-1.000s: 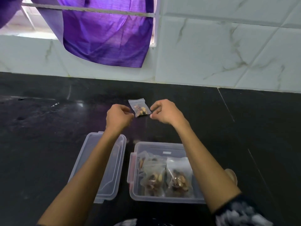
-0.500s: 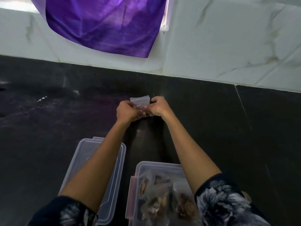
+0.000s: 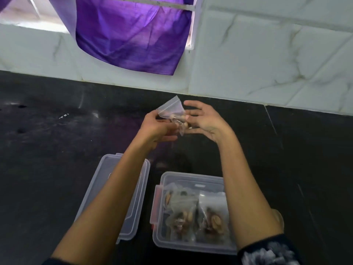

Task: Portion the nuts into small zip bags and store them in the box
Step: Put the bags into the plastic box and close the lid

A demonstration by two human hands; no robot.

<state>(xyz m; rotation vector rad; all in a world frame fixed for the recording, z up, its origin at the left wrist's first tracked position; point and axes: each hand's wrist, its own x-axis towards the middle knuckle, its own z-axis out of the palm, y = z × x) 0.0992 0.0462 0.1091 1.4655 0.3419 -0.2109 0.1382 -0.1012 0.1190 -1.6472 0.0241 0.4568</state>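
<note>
clear zip bag (image 3: 172, 111) (nuts inside) pinched by left hand (image 3: 155, 127), right hand (image 3: 204, 119) spread open beside it

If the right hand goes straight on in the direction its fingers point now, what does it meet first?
The right hand has open fingers pointing left toward the small zip bag that the left hand holds. It would probably meet that bag first; depth is unclear.

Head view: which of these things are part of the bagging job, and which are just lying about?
Part of the job:
small zip bag of nuts, pinched by left hand
right hand, open beside it
box holding filled bags
lid, off, left of box

Just there:
purple cloth
black counter
tiled wall
</note>
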